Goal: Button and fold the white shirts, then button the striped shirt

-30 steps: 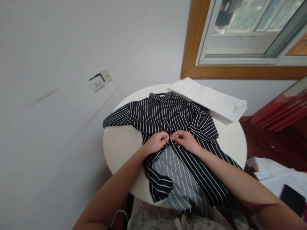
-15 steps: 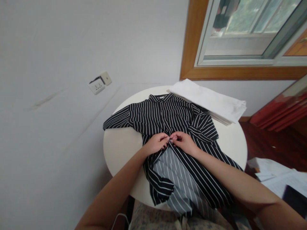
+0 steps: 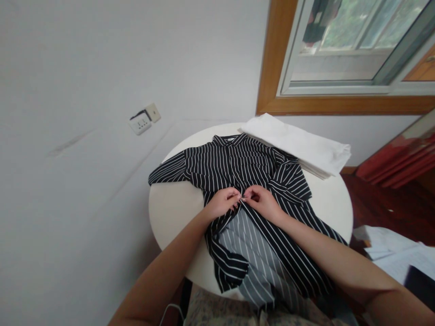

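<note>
A black shirt with white stripes (image 3: 234, 167) lies face up on a round white table (image 3: 170, 208), collar at the far side. Its lower front hangs apart and shows the grey inside. My left hand (image 3: 221, 203) pinches the shirt's left front edge at mid-chest. My right hand (image 3: 261, 201) pinches the right front edge. The fingertips of both hands meet at the placket, closed on the fabric around what looks like a button.
Folded white cloth (image 3: 299, 145) lies at the table's far right edge. A wall socket (image 3: 144, 120) sits on the white wall to the left. A wooden-framed window (image 3: 340, 59) is behind. Papers (image 3: 390, 253) lie on the dark floor at the right.
The hands have stayed pinched together at the same spot on the placket, with only small finger shifts. The view has drifted slightly.
</note>
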Demonstrator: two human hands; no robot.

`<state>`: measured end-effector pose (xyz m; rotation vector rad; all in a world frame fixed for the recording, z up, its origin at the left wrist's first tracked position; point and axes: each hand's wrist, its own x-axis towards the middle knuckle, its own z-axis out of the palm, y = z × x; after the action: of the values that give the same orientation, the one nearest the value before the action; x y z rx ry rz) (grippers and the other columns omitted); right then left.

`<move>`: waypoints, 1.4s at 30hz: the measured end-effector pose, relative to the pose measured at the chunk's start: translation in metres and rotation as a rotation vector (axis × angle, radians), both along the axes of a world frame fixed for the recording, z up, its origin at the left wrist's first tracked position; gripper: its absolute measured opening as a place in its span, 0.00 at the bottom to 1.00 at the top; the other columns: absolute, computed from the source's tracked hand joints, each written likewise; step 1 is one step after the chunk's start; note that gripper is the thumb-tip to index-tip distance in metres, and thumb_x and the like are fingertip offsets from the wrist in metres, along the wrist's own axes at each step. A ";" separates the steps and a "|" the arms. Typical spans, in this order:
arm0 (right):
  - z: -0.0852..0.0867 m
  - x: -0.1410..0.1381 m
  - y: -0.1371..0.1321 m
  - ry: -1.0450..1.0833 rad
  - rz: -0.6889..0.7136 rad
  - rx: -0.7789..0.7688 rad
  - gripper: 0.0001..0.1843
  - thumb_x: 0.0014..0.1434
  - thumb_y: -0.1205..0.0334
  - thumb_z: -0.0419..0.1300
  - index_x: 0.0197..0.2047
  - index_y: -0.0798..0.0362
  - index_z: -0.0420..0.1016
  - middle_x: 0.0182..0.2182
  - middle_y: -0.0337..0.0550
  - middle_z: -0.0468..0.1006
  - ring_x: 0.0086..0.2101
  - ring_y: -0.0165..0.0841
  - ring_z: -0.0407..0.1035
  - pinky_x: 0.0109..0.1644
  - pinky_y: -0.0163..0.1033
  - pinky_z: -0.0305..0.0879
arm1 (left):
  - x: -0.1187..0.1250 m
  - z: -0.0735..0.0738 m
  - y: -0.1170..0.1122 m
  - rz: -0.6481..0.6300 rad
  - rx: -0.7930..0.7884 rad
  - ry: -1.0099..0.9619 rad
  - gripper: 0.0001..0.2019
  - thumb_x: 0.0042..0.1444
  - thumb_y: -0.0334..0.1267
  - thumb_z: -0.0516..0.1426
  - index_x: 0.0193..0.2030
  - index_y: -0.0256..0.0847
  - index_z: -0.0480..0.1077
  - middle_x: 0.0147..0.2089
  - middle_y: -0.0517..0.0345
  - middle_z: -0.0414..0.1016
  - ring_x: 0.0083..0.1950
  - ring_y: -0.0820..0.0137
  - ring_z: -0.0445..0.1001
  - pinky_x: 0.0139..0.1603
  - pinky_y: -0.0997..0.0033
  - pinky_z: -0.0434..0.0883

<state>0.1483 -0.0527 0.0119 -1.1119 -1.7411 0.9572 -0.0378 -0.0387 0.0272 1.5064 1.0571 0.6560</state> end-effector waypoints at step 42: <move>0.000 -0.007 -0.006 -0.225 0.018 0.393 0.19 0.63 0.69 0.53 0.54 0.45 0.75 0.36 0.44 0.72 0.39 0.34 0.68 0.45 0.42 0.67 | 0.004 0.012 -0.002 0.190 -0.142 0.012 0.09 0.60 0.34 0.52 0.31 0.34 0.71 0.25 0.60 0.73 0.23 0.79 0.69 0.21 0.81 0.63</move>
<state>0.1418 -0.0588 0.0116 -0.9719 -2.0150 0.4800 -0.0338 -0.0412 0.0391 1.2990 1.2404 0.6886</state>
